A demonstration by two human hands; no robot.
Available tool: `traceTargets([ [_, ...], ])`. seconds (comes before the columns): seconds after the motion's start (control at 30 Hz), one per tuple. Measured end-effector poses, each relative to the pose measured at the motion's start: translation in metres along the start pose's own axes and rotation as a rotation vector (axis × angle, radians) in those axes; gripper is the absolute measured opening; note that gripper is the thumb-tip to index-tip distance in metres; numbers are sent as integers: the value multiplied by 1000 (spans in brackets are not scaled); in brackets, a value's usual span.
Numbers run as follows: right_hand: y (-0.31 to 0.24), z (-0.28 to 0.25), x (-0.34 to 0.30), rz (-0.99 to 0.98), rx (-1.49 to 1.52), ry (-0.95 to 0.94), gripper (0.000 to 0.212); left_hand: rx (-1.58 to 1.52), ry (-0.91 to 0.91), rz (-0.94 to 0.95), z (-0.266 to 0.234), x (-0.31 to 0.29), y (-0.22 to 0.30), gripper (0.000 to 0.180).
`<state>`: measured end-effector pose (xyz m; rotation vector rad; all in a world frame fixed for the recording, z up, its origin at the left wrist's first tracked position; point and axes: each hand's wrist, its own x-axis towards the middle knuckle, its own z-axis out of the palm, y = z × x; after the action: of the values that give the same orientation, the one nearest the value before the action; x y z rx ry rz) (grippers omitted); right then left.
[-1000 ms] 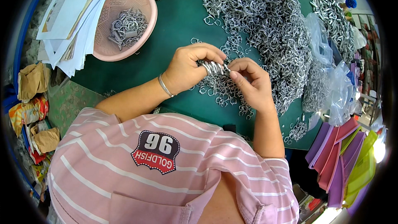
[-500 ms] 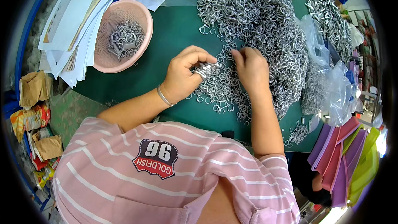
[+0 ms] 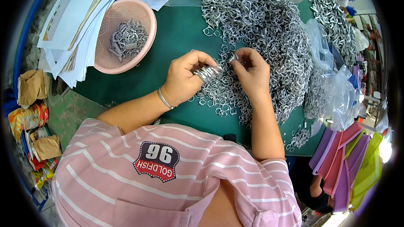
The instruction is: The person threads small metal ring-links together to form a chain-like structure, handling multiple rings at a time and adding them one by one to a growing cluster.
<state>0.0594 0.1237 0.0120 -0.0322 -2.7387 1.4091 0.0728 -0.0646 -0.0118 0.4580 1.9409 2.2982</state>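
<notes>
My left hand [image 3: 186,75] is closed around a stacked row of silver metal rings [image 3: 207,73], their edges showing between thumb and fingers. Close by on the right, my right hand [image 3: 253,72] pinches a small metal ring [image 3: 234,58] between thumb and fingertips; its exact shape is partly hidden. A short gap separates the two hands. Below and beyond them spreads a large heap of loose metal rings [image 3: 269,21], thinning to scattered single pieces toward me.
A pink plastic basket [image 3: 148,47] with metal pieces stands at the left beside stacked papers [image 3: 69,21]. Clear plastic bags [image 3: 341,96] lie right of the heap, near a pile of short metal tubes [image 3: 332,14]. Purple, pink and green bins [image 3: 336,159] are at lower right.
My right hand has lifted off the heap and turned toward the left hand, now with a ring at its fingertips. The left hand keeps its row of rings.
</notes>
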Motion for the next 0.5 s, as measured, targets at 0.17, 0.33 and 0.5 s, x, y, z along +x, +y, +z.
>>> traceTargets([
  [0.17, -3, -13, -4, -144, 11, -83, 18, 12, 11, -37, 1, -2, 5, 14],
  [0.33, -2, -10, -11, 51, 359, -18, 22, 7, -29, -37, 0, -2, 2, 14],
  [0.5, -3, -12, -15, -3, 227, -69, 23, 143, -37, 72, -1, 1, 4, 17],
])
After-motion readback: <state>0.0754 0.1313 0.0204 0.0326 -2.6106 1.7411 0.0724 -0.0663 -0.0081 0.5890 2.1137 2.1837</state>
